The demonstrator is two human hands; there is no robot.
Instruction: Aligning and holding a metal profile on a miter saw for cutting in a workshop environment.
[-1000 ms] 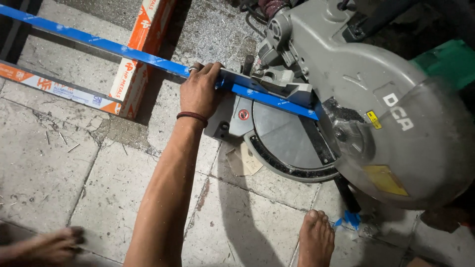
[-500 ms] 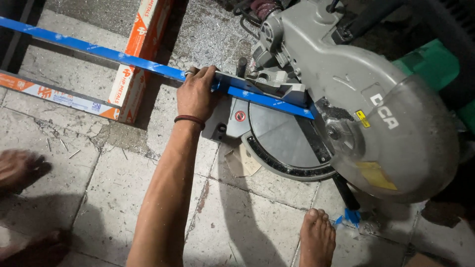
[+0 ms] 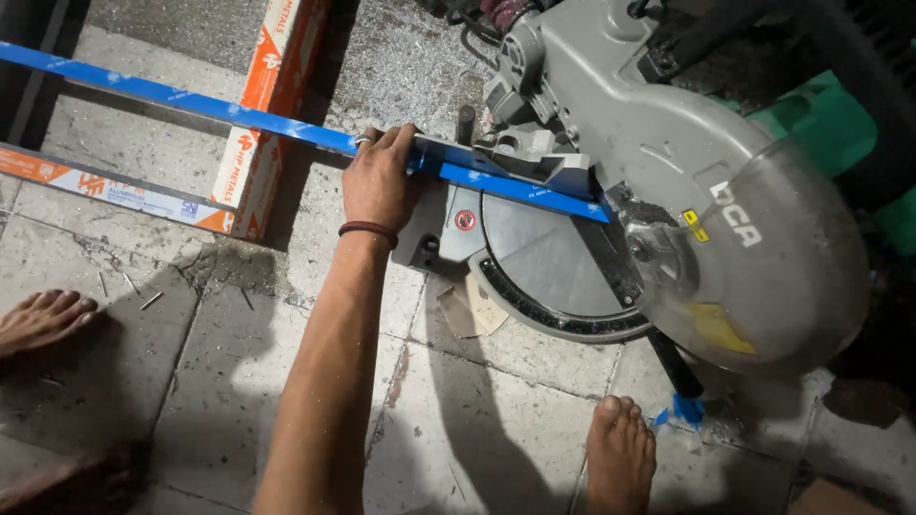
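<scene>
My left hand (image 3: 380,181) presses flat on the blue metal strip (image 3: 239,119), fingers curled over it, at the grey mitre saw (image 3: 668,191).

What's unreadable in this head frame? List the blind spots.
- Right hand: not in the head view; out of frame.
- Saw blade: hidden by the grey saw head and its clear guard.
- Cut point on the blue strip: covered by the saw head.
- Strip's far end: cut off at the left edge.
- Left hand fingertips: curled over the strip, so the grip underneath is hidden.
- Foot at left: owner out of frame.
</scene>
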